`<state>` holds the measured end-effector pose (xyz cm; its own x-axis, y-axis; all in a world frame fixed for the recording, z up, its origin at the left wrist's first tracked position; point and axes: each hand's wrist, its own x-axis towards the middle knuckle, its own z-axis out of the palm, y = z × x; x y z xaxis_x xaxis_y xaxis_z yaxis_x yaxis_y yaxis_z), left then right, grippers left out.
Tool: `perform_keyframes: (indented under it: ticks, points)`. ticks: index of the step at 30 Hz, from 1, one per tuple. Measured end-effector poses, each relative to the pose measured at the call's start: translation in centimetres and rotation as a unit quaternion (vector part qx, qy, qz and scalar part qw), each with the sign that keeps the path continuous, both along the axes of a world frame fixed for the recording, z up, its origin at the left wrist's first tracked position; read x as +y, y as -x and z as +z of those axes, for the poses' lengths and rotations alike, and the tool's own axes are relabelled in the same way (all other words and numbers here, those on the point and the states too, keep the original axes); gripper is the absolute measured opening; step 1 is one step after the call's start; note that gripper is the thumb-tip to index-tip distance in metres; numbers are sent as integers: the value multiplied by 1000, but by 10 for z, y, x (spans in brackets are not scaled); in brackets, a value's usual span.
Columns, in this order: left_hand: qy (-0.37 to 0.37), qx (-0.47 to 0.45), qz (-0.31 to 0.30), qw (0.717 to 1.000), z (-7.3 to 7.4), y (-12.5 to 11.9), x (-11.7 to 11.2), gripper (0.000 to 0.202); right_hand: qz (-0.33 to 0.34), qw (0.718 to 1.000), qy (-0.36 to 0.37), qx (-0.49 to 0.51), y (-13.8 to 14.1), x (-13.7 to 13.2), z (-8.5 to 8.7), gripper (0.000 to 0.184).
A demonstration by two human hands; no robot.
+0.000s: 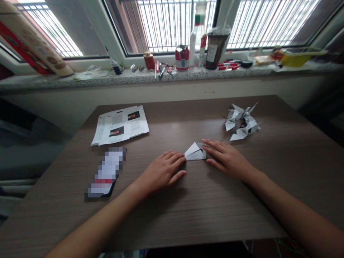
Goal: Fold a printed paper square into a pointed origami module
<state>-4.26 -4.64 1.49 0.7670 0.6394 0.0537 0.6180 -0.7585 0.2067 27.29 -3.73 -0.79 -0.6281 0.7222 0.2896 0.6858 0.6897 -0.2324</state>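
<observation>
A small folded paper piece [195,153], white with a dark crease line, lies on the table between my two hands. My left hand [165,170] rests palm down, its fingers stretched towards the paper's left corner and the fingertips touching it. From the other side my right hand [227,159] reaches in with fingers spread, its index and middle fingertips over the paper's right edge. Neither hand is closed around anything. Behind my right hand sits a cluster of folded printed paper [242,122] with pointed flaps.
A stack of printed sheets [120,125] lies at the back left of the wooden table [172,215]. Nearer is a phone [107,173] with a blurred screen. Along the stone windowsill [129,79] stand a red can [182,57], a dark drink cup [215,50], bottles and small tools.
</observation>
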Motion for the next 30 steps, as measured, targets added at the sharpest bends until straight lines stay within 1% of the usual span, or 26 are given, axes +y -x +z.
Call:
perform_keyframes:
  ticks: [9, 13, 16, 20, 23, 27, 30]
  points:
    - [-24, 6, 7, 1000, -4, -26, 11, 53, -12, 1000, 8, 14, -1, 4, -1, 45]
    - [-32, -5, -9, 999, -10, -33, 16, 49, -4, 1000, 18, 9, -2, 5, -4, 41]
    - [-24, -19, -18, 999, -15, -32, 17, 46, 1, 1000, 22, 14, -2, 5, -7, 40]
    - [-12, -27, 1, 1000, -20, -28, 16, 47, 5, 999, 33, 25, 1, 3, -7, 41]
    - [1, -39, 19, 999, -20, -26, 16, 49, 7, 998, 46, 29, 2, 3, -5, 44]
    - [15, -68, 30, 997, -19, -25, 17, 54, 5, 998, 51, 22, 2, 2, -4, 43]
    - [17, -96, 50, 994, -20, -24, 20, 50, 8, 998, 50, 21, 2, 2, -3, 42]
